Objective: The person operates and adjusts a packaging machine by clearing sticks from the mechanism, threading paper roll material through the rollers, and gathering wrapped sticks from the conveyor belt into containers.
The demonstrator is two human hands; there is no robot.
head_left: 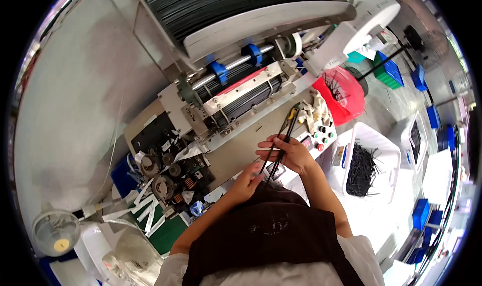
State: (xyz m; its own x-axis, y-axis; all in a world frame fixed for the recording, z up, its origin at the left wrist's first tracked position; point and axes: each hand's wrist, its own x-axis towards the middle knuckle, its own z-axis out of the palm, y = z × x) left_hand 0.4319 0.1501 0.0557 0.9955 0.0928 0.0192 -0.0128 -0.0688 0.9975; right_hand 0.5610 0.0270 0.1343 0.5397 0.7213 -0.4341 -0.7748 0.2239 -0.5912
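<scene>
My right hand (292, 154) pinches black strips (289, 128); whether my left hand (247, 181) grips, I can't tell. Probably aligning them, which calls for gentle evening.

2 grips (293, 154), 2 blu collars (219, 72), 2 wht bins (387, 170), 1 rd bag (347, 110)

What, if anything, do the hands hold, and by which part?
The right hand holds black strips around their middle. The left hand is near their lower ends; whether it grips cannot be told.
</scene>
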